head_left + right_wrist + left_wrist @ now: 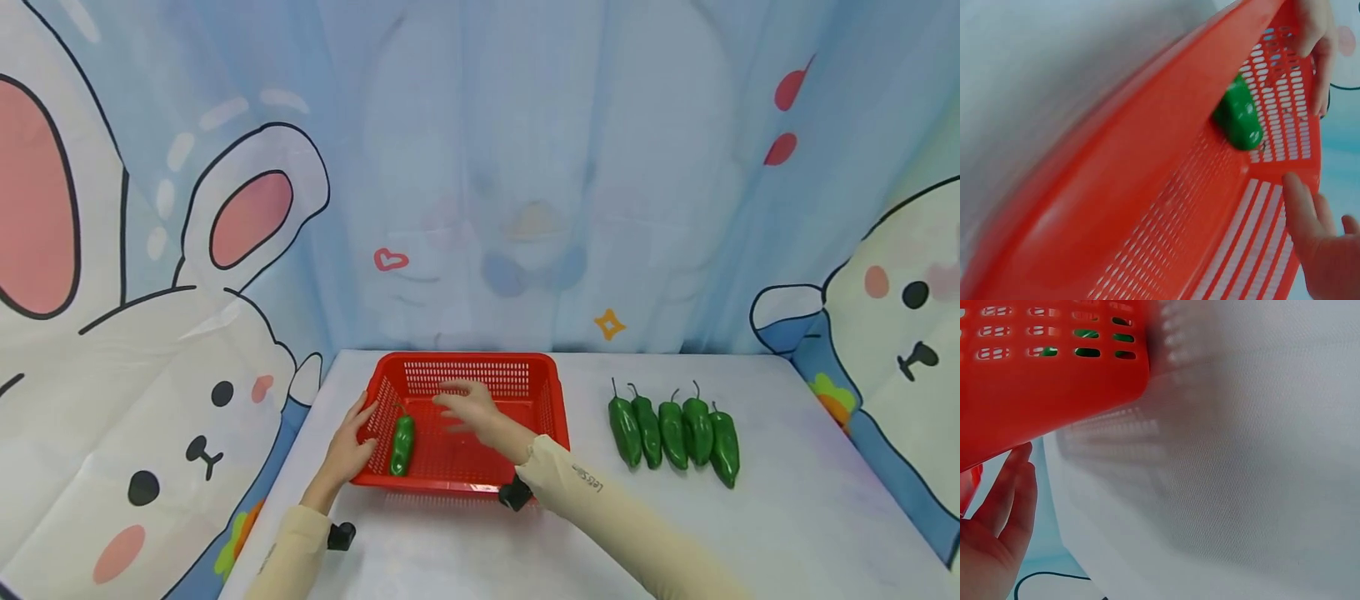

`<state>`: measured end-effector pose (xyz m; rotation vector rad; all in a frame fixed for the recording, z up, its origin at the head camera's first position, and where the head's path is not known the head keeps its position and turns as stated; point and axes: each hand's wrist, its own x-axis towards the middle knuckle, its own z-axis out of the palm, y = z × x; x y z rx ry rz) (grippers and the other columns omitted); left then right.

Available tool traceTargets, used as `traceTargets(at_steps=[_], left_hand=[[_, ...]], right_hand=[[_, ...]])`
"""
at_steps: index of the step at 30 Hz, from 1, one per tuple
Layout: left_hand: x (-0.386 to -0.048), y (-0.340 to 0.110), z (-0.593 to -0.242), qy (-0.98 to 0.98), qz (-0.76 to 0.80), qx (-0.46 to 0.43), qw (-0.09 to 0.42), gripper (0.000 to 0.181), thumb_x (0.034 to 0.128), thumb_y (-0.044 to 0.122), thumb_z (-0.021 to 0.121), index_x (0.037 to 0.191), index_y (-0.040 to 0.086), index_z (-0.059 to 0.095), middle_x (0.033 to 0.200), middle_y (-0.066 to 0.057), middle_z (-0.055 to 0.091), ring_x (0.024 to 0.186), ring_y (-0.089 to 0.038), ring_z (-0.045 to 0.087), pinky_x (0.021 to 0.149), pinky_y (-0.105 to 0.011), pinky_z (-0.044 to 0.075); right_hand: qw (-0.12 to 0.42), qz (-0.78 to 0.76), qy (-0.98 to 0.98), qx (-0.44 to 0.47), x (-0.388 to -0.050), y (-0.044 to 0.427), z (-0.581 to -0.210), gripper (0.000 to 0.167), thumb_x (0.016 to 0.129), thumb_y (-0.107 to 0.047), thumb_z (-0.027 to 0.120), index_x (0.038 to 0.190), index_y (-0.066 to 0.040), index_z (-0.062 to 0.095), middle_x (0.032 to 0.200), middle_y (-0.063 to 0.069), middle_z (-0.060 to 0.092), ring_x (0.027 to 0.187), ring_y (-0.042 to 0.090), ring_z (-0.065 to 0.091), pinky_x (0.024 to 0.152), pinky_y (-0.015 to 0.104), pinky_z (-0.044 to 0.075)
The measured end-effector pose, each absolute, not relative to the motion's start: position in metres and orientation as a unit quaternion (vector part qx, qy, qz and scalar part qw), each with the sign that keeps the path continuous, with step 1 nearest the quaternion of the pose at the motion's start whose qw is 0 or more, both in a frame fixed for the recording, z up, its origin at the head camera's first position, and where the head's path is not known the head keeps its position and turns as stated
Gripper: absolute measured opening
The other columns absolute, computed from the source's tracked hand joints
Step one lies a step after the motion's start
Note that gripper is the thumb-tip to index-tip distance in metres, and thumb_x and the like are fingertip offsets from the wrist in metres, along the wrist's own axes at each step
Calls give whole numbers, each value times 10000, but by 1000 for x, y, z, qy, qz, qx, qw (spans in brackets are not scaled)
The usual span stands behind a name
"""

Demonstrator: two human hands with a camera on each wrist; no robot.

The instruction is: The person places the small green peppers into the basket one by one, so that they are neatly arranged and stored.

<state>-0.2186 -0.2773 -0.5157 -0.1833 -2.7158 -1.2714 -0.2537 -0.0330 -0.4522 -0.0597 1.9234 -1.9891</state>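
Observation:
A red perforated basket [525, 482] stands on the white table, with one green pepper [402, 444] lying at its left side; the pepper also shows in the right wrist view [1242, 117]. My left hand [347, 450] rests on the basket's left rim, its fingers straight along the outside in the left wrist view [1007, 519]. Over the inside of the basket is my right hand [476, 410], fingers extended and holding nothing, to the right of the pepper. In the right wrist view its fingers [1300, 203] are spread loosely.
Several green peppers [672, 429] lie in a row on the white table [795, 467], right of the basket. Behind the table hangs a light blue curtain [525, 167] with cartoon figures.

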Motion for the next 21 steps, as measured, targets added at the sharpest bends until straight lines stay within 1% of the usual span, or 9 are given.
traceTargets(at_steps=[2,6,12,17,21], left_hand=[[-219,-278,-516,-899,-428,-63,68,677,829,-89,528,1489,-7,401,1628,-138,188,1452,-376,241,976,-522,419],[-219,-280,-515,-897,-431,-68,66,681,829,-90,527,1492,-6,395,1630,-136,178,1446,-376,251,946,-504,431],[-218,-280,-513,-898,-429,-69,62,681,831,-94,515,1495,-9,388,1634,-128,168,1437,-373,263,901,-468,450],[-218,-279,-512,-899,-428,-71,58,684,834,-89,514,1499,-10,377,1636,-130,154,1457,-368,227,941,-489,425],[-216,-279,-512,-899,-430,-69,55,684,832,-89,512,1498,-14,376,1636,-136,153,1461,-372,216,957,-502,417]], right_hand=[[189,-704,684,-22,-253,-23,-455,473,924,-121,661,1361,19,550,1299,235,590,1124,398,627,892,554,495],[183,-701,689,-25,-251,-3,-460,449,921,-134,669,1329,30,575,1284,238,607,1063,376,661,871,553,504],[179,-693,697,-37,-246,27,-457,442,935,-140,651,1334,31,566,1254,231,633,1040,361,675,845,546,517],[179,-700,690,-35,-247,55,-456,466,948,-132,626,1370,38,525,1206,223,660,1042,353,678,848,529,517],[166,-699,695,-27,-249,81,-456,489,952,-139,626,1396,28,503,1240,242,638,1080,379,659,822,482,540]])
